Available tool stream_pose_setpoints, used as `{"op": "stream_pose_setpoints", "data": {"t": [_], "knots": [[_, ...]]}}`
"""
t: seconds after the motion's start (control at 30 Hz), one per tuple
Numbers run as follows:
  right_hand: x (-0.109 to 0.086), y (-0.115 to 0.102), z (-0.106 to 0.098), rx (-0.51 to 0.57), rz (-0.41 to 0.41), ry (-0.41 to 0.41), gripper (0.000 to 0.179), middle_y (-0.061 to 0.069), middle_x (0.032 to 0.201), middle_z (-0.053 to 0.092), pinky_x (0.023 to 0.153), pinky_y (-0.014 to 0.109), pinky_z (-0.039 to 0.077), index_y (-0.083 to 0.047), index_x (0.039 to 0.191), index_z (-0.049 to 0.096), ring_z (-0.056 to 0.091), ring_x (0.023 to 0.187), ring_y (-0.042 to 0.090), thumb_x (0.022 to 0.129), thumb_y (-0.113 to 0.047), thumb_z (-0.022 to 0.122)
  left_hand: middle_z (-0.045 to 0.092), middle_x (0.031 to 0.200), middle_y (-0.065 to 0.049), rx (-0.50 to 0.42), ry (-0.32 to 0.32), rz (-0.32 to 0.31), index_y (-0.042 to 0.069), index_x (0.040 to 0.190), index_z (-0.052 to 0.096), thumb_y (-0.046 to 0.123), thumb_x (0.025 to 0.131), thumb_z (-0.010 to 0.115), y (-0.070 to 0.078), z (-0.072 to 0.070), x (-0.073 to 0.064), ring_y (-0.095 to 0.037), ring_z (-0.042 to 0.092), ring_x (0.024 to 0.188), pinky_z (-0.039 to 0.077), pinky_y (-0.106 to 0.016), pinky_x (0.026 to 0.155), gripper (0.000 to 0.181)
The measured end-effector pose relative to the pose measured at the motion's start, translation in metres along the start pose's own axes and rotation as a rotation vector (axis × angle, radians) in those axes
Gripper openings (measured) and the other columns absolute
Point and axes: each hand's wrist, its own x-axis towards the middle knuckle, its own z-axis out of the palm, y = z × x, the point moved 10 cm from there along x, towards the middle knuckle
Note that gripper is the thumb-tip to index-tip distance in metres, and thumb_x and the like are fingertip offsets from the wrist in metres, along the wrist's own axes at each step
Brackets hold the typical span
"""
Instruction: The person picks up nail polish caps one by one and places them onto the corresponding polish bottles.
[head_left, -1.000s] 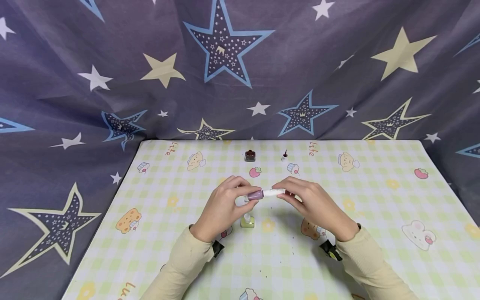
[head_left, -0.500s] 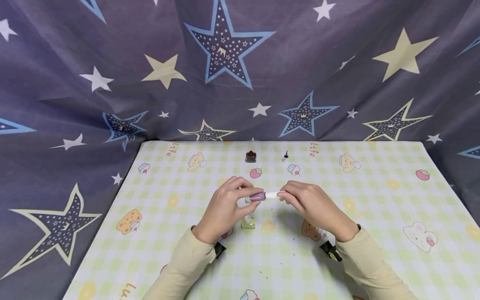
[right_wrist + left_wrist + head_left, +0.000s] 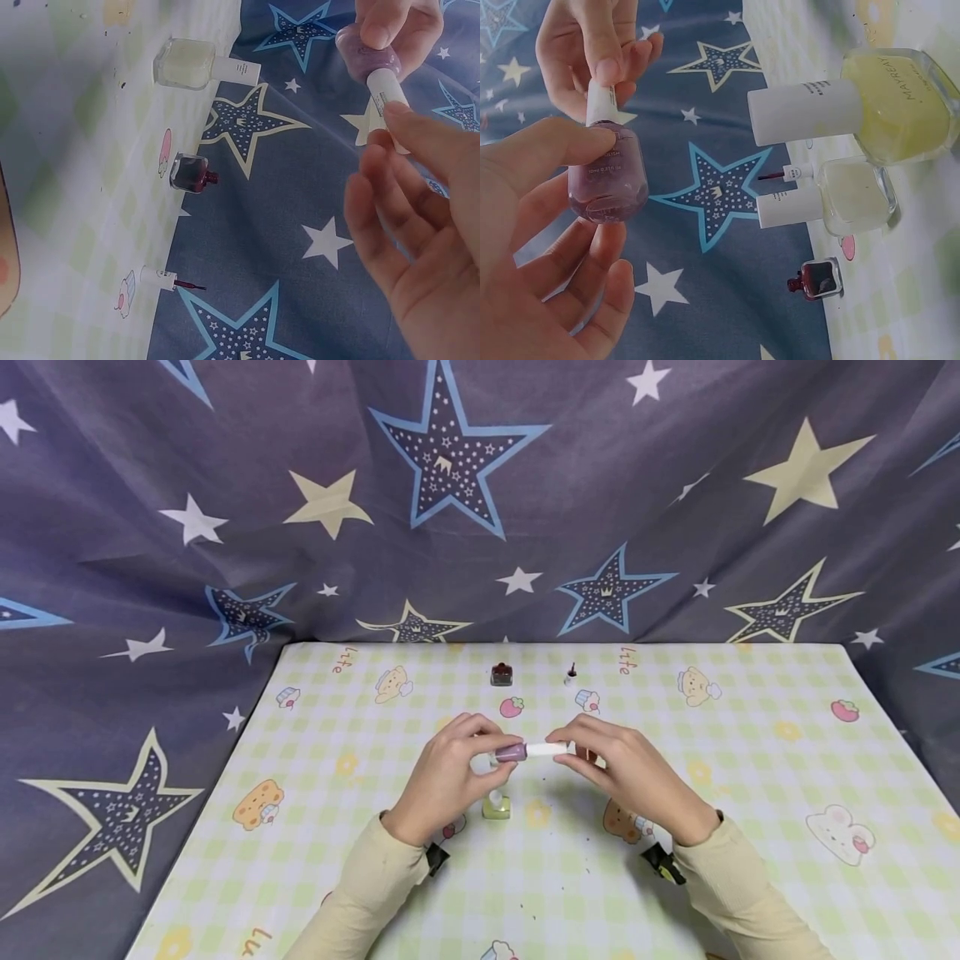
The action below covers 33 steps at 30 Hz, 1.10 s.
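Purple nail-polish btl (image 3: 512,752) held off the table (image 3: 750,827), pinched at both ends

We've got the btl mid-air, lying approx. sideways, base twd 9 o'clock, white cap (image 3: 547,749) twd 3. L hand (image 3: 453,766) comes in from approx. 8 o'clock; its grip is clamped on the btl body, thumb one side, fingers the other. R hand (image 3: 618,764) comes in from approx. 4; its grip is clamped on the white cap b/w thumb & fingertips, other fingers loosely bent. Cap & btl line up; we see no gap b/w them in either wrist view.

Taking the purple btl as dial centre in the head view: yellow nail-polish btl (image 3: 496,808) stands upright near 6:30, white cap on. Dark-red nail-polish btl (image 3: 502,675) stands uncapped at 12, neck stained red. Its look-alike, a white brush cap (image 3: 570,677), stands at approx. 1 w/ the dark-red brush pointing up. L wrist view also gives us a pale nail-polish btl (image 3: 859,196), upright & white-capped, b/w the yellow & dark-red ones.

Few dark specks (image 3: 534,917) lie on the checked tablecloth nr 6. Star-print curtain (image 3: 615,460) hangs beyond the table edge at 12. Both sleeves (image 3: 375,864) are cream, w/ black gear at the wrists.
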Motion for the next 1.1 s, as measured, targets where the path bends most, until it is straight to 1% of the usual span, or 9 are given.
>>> {"op": "stream_pose_setpoints", "data": {"t": [0.17, 0.4, 0.57, 0.63, 0.7, 0.83, 0.87, 0.97, 1.1], "knots": [[0.0, 0.0, 0.002, -0.002, -0.005, -0.009, 0.017, -0.012, 0.09, 0.063, 0.056, 0.018, 0.045, -0.02, 0.109, 0.07, 0.049, 0.067, -0.002, 0.093, -0.015, 0.07, 0.064, 0.092, 0.009, 0.005, -0.005, 0.004, 0.019, 0.103, 0.079, 0.015, 0.082, 0.082, 0.001, 0.001, 0.0, -0.008, 0.056, 0.085, 0.05, -0.025, 0.073, 0.021], [0.001, 0.003, 0.007, -0.021, 0.024, -0.037, 0.006, -0.015, 0.078, 0.053, 0.052, 0.018, 0.038, -0.022, 0.101, 0.068, 0.038, 0.058, -0.002, 0.098, -0.022, 0.064, 0.064, 0.092, 0.009, 0.011, 0.001, 0.009, 0.019, 0.103, 0.079, 0.015, 0.082, 0.081, 0.001, 0.0, 0.0, -0.008, 0.055, 0.085, 0.05, -0.023, 0.073, 0.022], [0.002, 0.005, 0.01, -0.052, 0.055, -0.045, 0.009, -0.015, 0.075, 0.05, 0.052, 0.019, 0.036, -0.023, 0.092, 0.066, 0.036, 0.057, -0.001, 0.1, -0.025, 0.061, 0.064, 0.093, 0.009, 0.005, -0.004, 0.009, 0.019, 0.103, 0.079, 0.016, 0.083, 0.081, 0.0, 0.001, 0.0, -0.008, 0.055, 0.085, 0.049, -0.024, 0.073, 0.021], [0.002, 0.007, 0.011, -0.041, 0.069, -0.045, 0.008, -0.015, 0.076, 0.051, 0.053, 0.019, 0.038, -0.023, 0.094, 0.066, 0.038, 0.058, -0.001, 0.099, -0.026, 0.061, 0.064, 0.093, 0.009, 0.004, -0.011, 0.007, 0.019, 0.104, 0.079, 0.016, 0.083, 0.081, 0.0, 0.001, -0.001, -0.007, 0.055, 0.085, 0.049, -0.024, 0.073, 0.021], [0.001, 0.008, 0.01, -0.025, 0.074, -0.039, 0.006, -0.014, 0.08, 0.055, 0.053, 0.019, 0.04, -0.023, 0.101, 0.068, 0.043, 0.061, -0.002, 0.098, -0.026, 0.064, 0.064, 0.093, 0.009, 0.005, -0.018, 0.003, 0.019, 0.104, 0.079, 0.017, 0.084, 0.08, -0.001, 0.002, -0.001, -0.007, 0.055, 0.085, 0.049, -0.024, 0.073, 0.021], [0.001, 0.005, 0.008, -0.002, 0.041, -0.019, 0.024, -0.012, 0.093, 0.063, 0.056, 0.018, 0.045, -0.02, 0.116, 0.067, 0.052, 0.071, -0.001, 0.093, -0.025, 0.07, 0.064, 0.093, 0.009, 0.013, -0.025, -0.004, 0.019, 0.104, 0.079, 0.017, 0.084, 0.08, -0.002, 0.002, -0.001, -0.008, 0.056, 0.086, 0.05, -0.025, 0.074, 0.021], [0.001, 0.004, 0.007, -0.003, 0.026, -0.013, 0.026, -0.011, 0.095, 0.064, 0.057, 0.018, 0.045, -0.02, 0.117, 0.067, 0.053, 0.072, -0.001, 0.093, -0.024, 0.071, 0.064, 0.093, 0.009, 0.016, -0.024, -0.003, 0.019, 0.104, 0.079, 0.017, 0.083, 0.08, -0.003, 0.002, -0.001, -0.008, 0.056, 0.086, 0.05, -0.025, 0.074, 0.021], [0.002, 0.0, 0.006, -0.002, -0.011, -0.002, 0.023, -0.011, 0.097, 0.065, 0.058, 0.018, 0.046, -0.019, 0.115, 0.068, 0.054, 0.073, -0.001, 0.092, -0.019, 0.072, 0.064, 0.093, 0.009, 0.022, -0.022, 0.0, 0.019, 0.104, 0.079, 0.017, 0.083, 0.081, -0.003, 0.002, -0.001, -0.008, 0.057, 0.086, 0.051, -0.025, 0.074, 0.021], [0.003, -0.001, 0.005, 0.001, -0.026, 0.003, 0.02, -0.011, 0.095, 0.065, 0.059, 0.022, 0.049, -0.019, 0.112, 0.069, 0.055, 0.072, -0.001, 0.092, -0.015, 0.071, 0.065, 0.093, 0.009, 0.019, -0.021, -0.007, 0.02, 0.104, 0.079, 0.018, 0.083, 0.081, -0.004, 0.001, -0.001, -0.008, 0.057, 0.086, 0.051, -0.025, 0.073, 0.021]]}}
